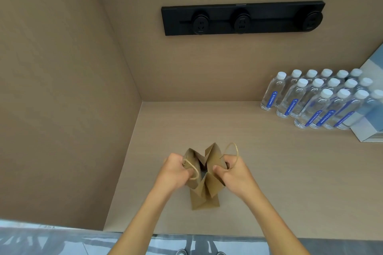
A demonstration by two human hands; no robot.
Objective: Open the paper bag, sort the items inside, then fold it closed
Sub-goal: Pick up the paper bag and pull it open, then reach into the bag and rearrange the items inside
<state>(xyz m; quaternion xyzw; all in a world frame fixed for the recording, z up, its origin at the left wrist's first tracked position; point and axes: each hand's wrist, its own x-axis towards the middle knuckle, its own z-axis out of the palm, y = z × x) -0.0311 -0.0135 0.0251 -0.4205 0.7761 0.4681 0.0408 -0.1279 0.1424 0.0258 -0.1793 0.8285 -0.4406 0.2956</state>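
Observation:
A small brown paper bag (204,192) with twine handles stands upright on the wooden counter (269,172), near its front edge. My left hand (176,170) grips the bag's left top edge, and my right hand (232,168) grips the right top edge. Between the two hands the mouth is pulled partly apart, with the side gussets still creased inward. A dark grey shape shows deep inside the bag; I cannot tell what it is. One twine handle loops above my right hand.
Several water bottles (317,99) with white caps and blue labels stand at the back right. A pale blue box (371,130) lies beside them at the right edge. A black socket strip (242,18) is on the back wall. A side wall (62,89) closes the left.

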